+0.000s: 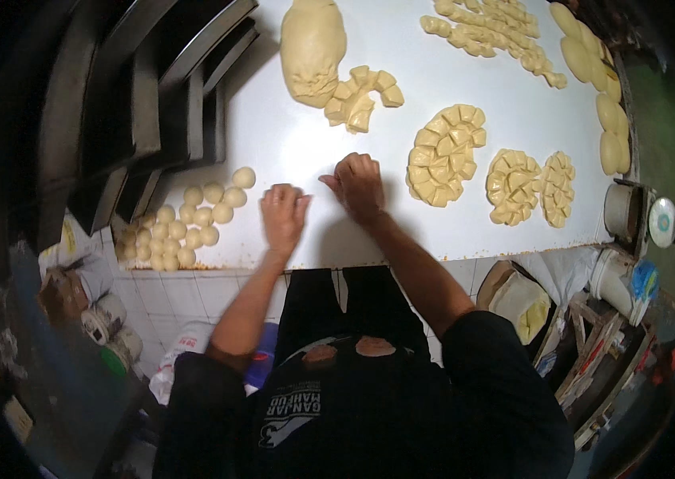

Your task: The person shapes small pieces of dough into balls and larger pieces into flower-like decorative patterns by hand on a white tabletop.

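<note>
My left hand [284, 212] and my right hand [359, 185] press palm-down on the white worktable [297, 144], side by side near its front edge. Each hand is cupped with fingers curled; whatever lies under the palms is hidden. Left of my left hand sits a cluster of several small round dough balls [186, 225]. Beyond my right hand lies a big lump of pale dough [312, 48] with cut chunks [361, 96] beside it. To the right are three round portions of cut dough pieces [443, 154].
Dark metal baking trays [154, 104] are stacked at the table's left. Rows of dough pieces [497, 32] and oval loaves [593, 72] lie at the far right. Buckets and containers [625, 239] stand past the right end. A tiled wall [186, 291] drops below the table edge.
</note>
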The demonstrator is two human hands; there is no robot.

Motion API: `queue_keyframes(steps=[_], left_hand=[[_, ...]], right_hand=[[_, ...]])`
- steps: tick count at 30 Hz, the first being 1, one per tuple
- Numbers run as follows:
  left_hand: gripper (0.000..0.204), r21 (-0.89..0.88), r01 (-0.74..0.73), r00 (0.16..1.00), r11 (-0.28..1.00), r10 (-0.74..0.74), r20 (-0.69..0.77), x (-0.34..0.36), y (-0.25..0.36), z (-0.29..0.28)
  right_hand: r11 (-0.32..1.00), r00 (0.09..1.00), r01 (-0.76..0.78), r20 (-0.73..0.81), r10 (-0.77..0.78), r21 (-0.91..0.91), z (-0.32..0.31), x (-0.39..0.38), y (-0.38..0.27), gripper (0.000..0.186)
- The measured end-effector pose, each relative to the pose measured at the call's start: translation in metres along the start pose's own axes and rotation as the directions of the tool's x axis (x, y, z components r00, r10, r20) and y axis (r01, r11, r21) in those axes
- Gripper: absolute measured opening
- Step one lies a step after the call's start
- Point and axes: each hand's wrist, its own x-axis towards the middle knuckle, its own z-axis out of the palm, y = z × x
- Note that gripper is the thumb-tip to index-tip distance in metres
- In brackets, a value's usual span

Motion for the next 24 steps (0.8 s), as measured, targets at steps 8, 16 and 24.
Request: queue_keyframes(steps=[8,16,24], left_hand=[[0.017,0.082,-0.031,0.999,0.996,0.034,-0.033,-0.028,-0.009,-0.016],[0.025,0.025,0.041,0.999,0.999,-0.042,0.011,-0.096,-0.03,-0.017],[0.035,-0.051,0.088,0.996,0.995,-0.087,0.023,-0.102,0.003,-0.022]], right_hand=[[0.979,0.983,0.181,0.049,-0.177,-0.091,-0.033,0.011,0.023,0.028],[0.941,0.932,0.259,0.313,-0.185,-0.216,-0.009,-0.028,0.05,0.029],[0.97,0.968,0.227,0.087,-0.234,0.088,-0.053,-0.067,0.028,0.027]])
